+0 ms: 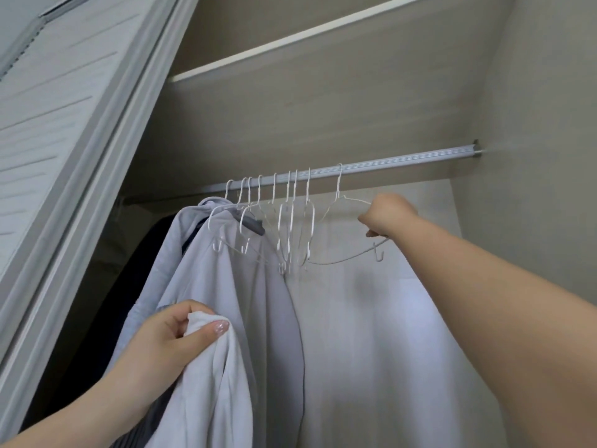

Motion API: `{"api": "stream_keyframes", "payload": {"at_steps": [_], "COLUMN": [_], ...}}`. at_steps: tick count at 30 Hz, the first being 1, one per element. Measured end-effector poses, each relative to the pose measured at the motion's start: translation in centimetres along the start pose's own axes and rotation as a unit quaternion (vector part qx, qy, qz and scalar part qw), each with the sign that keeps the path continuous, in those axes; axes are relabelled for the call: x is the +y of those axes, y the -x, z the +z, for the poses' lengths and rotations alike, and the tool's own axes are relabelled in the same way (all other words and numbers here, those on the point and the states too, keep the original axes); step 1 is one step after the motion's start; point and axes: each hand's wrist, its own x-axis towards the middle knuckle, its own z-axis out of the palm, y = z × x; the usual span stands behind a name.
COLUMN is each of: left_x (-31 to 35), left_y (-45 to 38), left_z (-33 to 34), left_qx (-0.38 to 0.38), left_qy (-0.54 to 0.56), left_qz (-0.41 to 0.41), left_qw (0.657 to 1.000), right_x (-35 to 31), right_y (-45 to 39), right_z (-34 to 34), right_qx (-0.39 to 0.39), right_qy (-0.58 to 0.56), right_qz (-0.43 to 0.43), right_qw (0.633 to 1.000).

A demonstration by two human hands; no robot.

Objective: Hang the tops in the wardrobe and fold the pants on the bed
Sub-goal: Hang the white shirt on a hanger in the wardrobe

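Inside the wardrobe a grey rail (403,161) carries several empty white wire hangers (287,227). My right hand (386,216) reaches up and grips the right end of the rightmost white hanger (342,258), whose hook is still over the rail. Low at the left, my left hand (174,344) pinches a bunched white top (210,389) that droops below it. A pale blue shirt (232,286) hangs on the rail at the left, just behind that hand.
The louvred sliding door (64,130) stands at the left. A shelf edge (290,40) runs above the rail. Dark clothes (129,273) hang behind the blue shirt. The wardrobe's side wall (533,156) closes off the right.
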Motion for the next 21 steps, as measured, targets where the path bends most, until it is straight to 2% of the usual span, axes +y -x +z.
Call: {"api": "stream_keyframes", "payload": {"at_steps": [1, 2, 3, 5, 8, 11, 13, 17, 21], "left_x": [0.1, 0.2, 0.2, 0.4, 0.6, 0.6, 0.5, 0.8, 1.5], "left_y": [0.0, -0.1, -0.2, -0.3, -0.1, 0.4, 0.9, 2.9, 5.8], "left_z": [-0.1, -0.3, -0.3, -0.7, -1.3, -1.9, -2.3, -2.6, -2.7], "left_qx": [0.007, 0.013, 0.012, 0.011, 0.019, 0.046, 0.046, -0.004, -0.015], "left_qy": [0.003, 0.006, 0.009, 0.014, 0.013, 0.041, 0.082, 0.105, -0.043], "left_qz": [-0.002, -0.008, -0.016, -0.027, -0.028, -0.05, -0.079, -0.107, -0.024], "left_qw": [1.0, 1.0, 1.0, 0.999, 0.999, 0.997, 0.992, 0.989, 0.999], "right_x": [-0.3, -0.6, -0.8, -1.1, -1.6, -2.2, -2.0, 0.0, 1.8], "right_y": [-0.1, -0.2, 0.0, -0.1, -0.4, -0.2, 1.1, 7.0, 14.4], "right_z": [0.2, 0.5, 0.5, 0.9, 1.6, 2.1, 2.6, 3.7, 3.3], "right_qx": [-0.044, -0.079, -0.092, -0.066, 0.02, 0.065, 0.06, 0.04, -0.015], "right_qy": [-0.099, -0.22, -0.328, -0.42, -0.382, -0.371, -0.367, -0.315, -0.302], "right_qz": [0.034, 0.065, 0.095, 0.097, 0.031, 0.02, 0.027, 0.012, 0.025], "right_qw": [0.994, 0.97, 0.935, 0.9, 0.923, 0.926, 0.928, 0.948, 0.953]}}
